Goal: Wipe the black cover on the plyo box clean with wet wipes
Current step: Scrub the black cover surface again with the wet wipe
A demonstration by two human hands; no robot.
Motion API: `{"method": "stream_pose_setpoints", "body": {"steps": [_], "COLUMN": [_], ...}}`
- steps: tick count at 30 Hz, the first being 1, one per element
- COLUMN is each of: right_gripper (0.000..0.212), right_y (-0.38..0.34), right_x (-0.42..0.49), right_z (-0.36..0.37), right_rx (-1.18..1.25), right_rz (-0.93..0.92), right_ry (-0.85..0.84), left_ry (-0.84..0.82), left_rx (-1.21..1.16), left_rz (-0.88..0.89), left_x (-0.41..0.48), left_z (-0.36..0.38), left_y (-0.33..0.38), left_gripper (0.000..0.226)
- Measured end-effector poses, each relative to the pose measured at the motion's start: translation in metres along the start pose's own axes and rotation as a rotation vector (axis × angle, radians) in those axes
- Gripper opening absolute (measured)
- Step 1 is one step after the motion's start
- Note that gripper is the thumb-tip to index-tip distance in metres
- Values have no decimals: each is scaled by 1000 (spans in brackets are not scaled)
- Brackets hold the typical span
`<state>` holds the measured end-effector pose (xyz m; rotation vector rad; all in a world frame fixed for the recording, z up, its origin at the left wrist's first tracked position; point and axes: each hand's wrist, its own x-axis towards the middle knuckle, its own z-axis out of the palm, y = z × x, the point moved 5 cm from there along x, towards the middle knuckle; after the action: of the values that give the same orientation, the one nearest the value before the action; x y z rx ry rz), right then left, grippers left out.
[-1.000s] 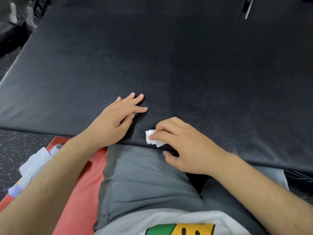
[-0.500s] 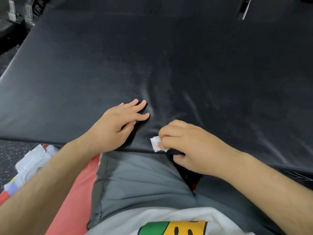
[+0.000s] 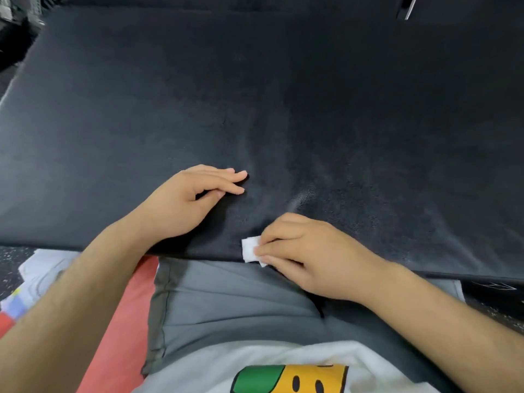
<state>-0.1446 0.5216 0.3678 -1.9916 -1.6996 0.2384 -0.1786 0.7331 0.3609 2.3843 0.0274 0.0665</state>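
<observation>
Black cover (image 3: 283, 95): spread flat in front of the seated person and filling most of the view. Its near edge runs across just above the lap. What carries it is hidden underneath.
Surface: faint pale streaks and a dull sheen near the front middle; damp or dust, cannot tell.
Wet wipe (image 3: 250, 249): a small white folded wad on the cover, right at the near edge, with one corner poking past it.
Right hand (image 3: 306, 256): grip closed, fingers curled, fingertips pinching the wad and pressing it to the cover.
Left hand (image 3: 187, 202): palm down on the cover, near the right hand but apart from it. Grip open, fingers straight and together, holding nothing; it looks to be steadying the cover.
Step in hand: judged to be rubbing the near-edge strip at the centre.
Progress: judged partial at best, since the wad is tiny against so wide a surface.
Next move calls for: firm downward pressure, strokes carried outward from the edge in overlapping passes, and the left hand kept flat so the cover does not ruck.
Also present: grey shorts (image 3: 226, 302), white shirt (image 3: 269, 361), red mat (image 3: 122, 321), and a pale packet (image 3: 42, 270) on the speckled floor (image 3: 14, 255), contents unreadable.
</observation>
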Motion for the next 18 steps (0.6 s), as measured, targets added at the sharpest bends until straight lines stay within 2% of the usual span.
{"method": "stream_pose_setpoints", "body": {"steps": [3, 6, 9, 11, 14, 18], "right_gripper": [13, 16, 16, 17, 23, 22], "right_y": [4, 13, 39, 29, 7, 59], "right_x": [-4, 23, 45, 52, 48, 68], "right_z": [4, 12, 8, 12, 14, -4], "right_rx": [56, 82, 110, 94, 76, -50], "right_rz": [55, 104, 259, 285, 196, 364], "right_ry": [59, 110, 255, 240, 116, 261], "left_ry": [21, 21, 30, 89, 149, 151], "left_rx": [-13, -43, -9, 12, -39, -51], "left_rz": [0, -10, -4, -18, -71, -88], "left_x": [2, 2, 1, 1, 0, 1], "left_z": [-1, -1, -1, -3, -3, -2], "left_y": [0, 2, 1, -3, -6, -7], "left_gripper": [39, 39, 38, 38, 33, 28]}}
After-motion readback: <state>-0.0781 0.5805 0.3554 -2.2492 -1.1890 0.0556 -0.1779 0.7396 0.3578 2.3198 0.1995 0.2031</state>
